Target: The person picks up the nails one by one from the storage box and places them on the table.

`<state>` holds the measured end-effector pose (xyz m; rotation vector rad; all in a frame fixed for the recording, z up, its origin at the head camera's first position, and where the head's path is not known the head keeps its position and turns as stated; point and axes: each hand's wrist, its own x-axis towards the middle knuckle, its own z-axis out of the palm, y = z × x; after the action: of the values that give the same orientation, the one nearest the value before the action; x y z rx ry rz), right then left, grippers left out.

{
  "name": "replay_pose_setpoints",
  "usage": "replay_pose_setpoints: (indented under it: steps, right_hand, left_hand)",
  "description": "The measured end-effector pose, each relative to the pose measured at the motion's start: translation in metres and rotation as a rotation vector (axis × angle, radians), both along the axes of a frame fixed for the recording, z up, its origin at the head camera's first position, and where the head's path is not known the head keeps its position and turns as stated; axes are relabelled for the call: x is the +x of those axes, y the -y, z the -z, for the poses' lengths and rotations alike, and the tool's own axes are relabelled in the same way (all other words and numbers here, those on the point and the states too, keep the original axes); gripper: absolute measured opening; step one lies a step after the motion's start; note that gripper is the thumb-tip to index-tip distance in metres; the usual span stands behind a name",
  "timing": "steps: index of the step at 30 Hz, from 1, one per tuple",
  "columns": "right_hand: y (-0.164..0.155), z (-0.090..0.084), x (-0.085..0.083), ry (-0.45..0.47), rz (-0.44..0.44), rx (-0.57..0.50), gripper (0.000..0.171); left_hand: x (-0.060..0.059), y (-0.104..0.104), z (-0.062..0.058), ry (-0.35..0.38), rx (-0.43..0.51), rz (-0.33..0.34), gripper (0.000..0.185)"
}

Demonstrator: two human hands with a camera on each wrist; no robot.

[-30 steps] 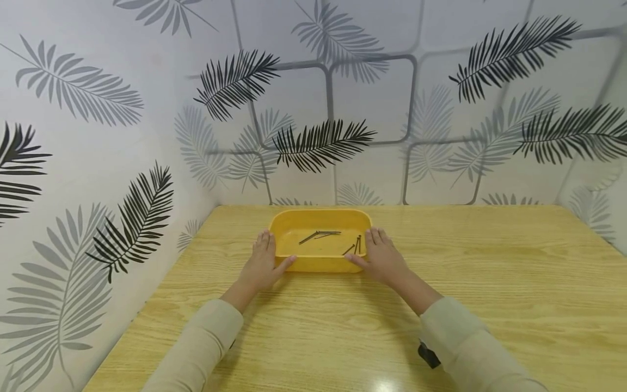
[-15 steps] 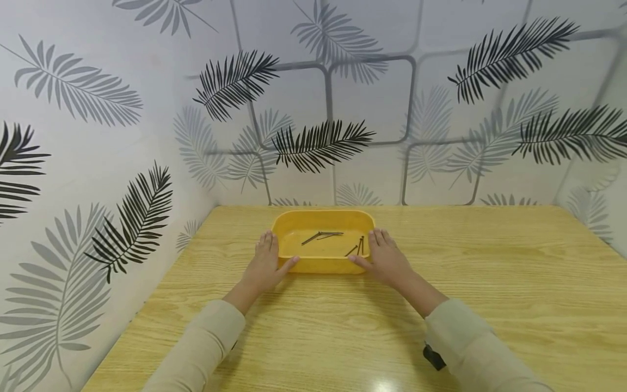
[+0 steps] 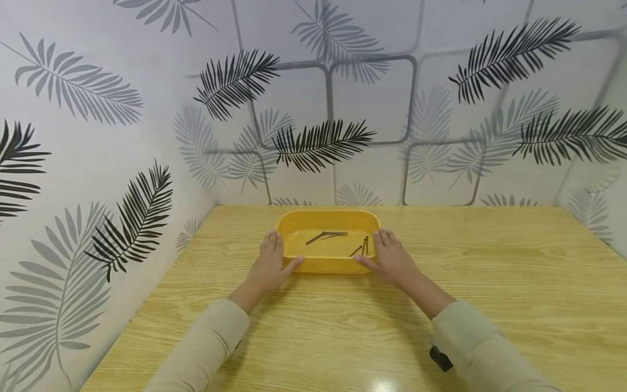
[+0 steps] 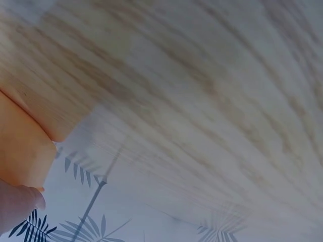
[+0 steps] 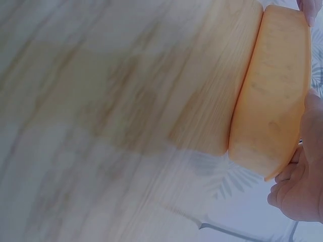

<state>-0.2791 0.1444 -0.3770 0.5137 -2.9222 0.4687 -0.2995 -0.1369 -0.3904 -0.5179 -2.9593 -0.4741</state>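
Note:
A yellow plastic tray (image 3: 325, 265) stands on the table, held between my two hands. My left hand (image 3: 269, 265) grips its left end, fingers along the side and thumb at the front rim. At the other end, my right hand (image 3: 393, 262) holds the tray the same way. Several dark nails (image 3: 335, 234) lie inside, in two loose groups. In the right wrist view the tray's front wall (image 5: 272, 91) is close on the wood, and my right fingers wrap its end. Only a thumb (image 4: 20, 204) of my left hand shows in the left wrist view.
The wood-grain table (image 3: 333, 332) runs back to a wall (image 3: 372, 179) with a leaf pattern. A second wall (image 3: 98, 218) borders it at the left. A small black object (image 3: 441, 358) shows beside my right sleeve.
The tray has slid a little to the right across the table, with both hands moving along on it. The nails have kept their arrangement inside.

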Motion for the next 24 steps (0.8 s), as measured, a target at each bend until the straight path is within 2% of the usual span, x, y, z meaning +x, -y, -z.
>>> replay_pose_setpoints:
  steps: [11,24]
  right_hand:
    - [-0.006,0.002,0.0,-0.011,-0.01,-0.001,0.081]
    - [-0.014,0.0,0.002,-0.02,-0.005,0.021,0.08]
  left_hand:
    - [0.001,-0.006,0.0,-0.011,0.004,0.001,0.085]
    - [0.002,-0.014,0.001,0.014,-0.004,0.001,0.087]
